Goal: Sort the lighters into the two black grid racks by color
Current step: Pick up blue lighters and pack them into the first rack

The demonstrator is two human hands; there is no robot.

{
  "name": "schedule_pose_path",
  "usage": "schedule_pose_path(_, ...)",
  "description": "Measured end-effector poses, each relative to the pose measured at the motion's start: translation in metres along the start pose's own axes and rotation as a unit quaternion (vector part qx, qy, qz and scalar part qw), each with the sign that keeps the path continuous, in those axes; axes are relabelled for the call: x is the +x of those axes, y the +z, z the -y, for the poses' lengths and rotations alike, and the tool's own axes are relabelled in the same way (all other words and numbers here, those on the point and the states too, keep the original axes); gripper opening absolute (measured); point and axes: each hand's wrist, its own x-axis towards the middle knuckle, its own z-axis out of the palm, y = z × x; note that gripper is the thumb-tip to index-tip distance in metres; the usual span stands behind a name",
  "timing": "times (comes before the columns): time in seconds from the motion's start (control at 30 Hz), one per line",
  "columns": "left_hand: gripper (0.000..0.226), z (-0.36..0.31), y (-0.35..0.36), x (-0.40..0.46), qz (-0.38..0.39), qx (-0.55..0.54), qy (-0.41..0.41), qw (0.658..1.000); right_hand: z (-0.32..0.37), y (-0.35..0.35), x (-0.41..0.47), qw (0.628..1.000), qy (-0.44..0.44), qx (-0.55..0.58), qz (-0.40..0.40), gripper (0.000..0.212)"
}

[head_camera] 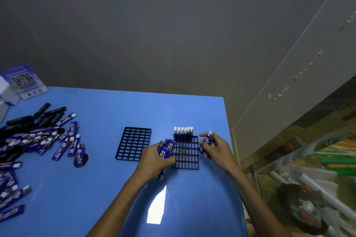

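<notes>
Head view, looking down on both hands at the right rack (185,153), taken as landmark.

Right hand (212,147): grip pinched on a single blue lighter (205,143), thumb and fingers curled round it. White cap end points up and away, long axis tilted, not yet upright. It hangs just beside the rack's right edge, near the far corner.

Left hand (154,161): grip curled round a bundle of blue lighters (166,149), several at once, tops poking up over the rack's left edge. Count unclear.

Rack itself: black grid, six blue lighters (183,133) standing upright in the far row, white caps up, side by side. Remaining cells look open.

Key relation, as I judge it: the next free cell lies left of and below the right hand's lighter, either at the end of the far row or in the next row towards the person. The right hand is the nearer one. The lighter needs turning upright, base down, before it drops in.

Second rack (133,143): left of the landmark, apart from it, holds nothing. Likely meant for the black ones.

Further left: loose heap of lighters (36,138), blue and black mixed, lying flat at all angles.

Worktop (107,109) is glossy blue with a window glare patch near the person. A QR-code card (25,81) stands at the far left. Grey wall behind; clutter beyond the worktop's right edge.
</notes>
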Motion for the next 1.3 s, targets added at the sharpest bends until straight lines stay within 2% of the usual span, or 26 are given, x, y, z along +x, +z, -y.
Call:
schedule_pose_path(0.4,0.025,0.001,-0.003,0.022,-0.013,0.028,0.008,0.999,-0.004,0.003,0.028,0.995,-0.058,-0.074,0.045,0.02)
schedule_pose_path(0.53,0.026,0.003,-0.004,0.027,-0.009,0.028,0.005,1.0,-0.008,0.002,0.037,0.996,-0.08,-0.041,0.026,0.012)
schedule_pose_path(0.63,0.026,0.005,-0.004,0.03,-0.005,0.033,0.003,0.999,-0.009,0.002,0.039,0.996,-0.081,-0.04,0.029,0.014)
schedule_pose_path(0.87,0.025,0.006,-0.003,0.034,-0.004,0.032,0.004,0.999,-0.016,0.004,0.046,0.983,-0.12,-0.135,-0.041,0.013)
schedule_pose_path(1.03,0.025,0.007,-0.002,0.035,-0.004,0.038,0.008,0.999,-0.016,0.002,0.046,0.978,-0.129,-0.143,-0.078,0.009)
schedule_pose_path(1.17,0.025,0.01,-0.002,0.035,-0.002,0.032,0.002,0.999,-0.018,0.0,0.047,0.986,-0.108,-0.117,-0.057,0.005)
schedule_pose_path(1.3,0.026,0.011,-0.004,0.036,-0.005,0.038,0.003,0.999,-0.015,-0.001,0.051,0.986,-0.098,-0.124,-0.044,0.012)
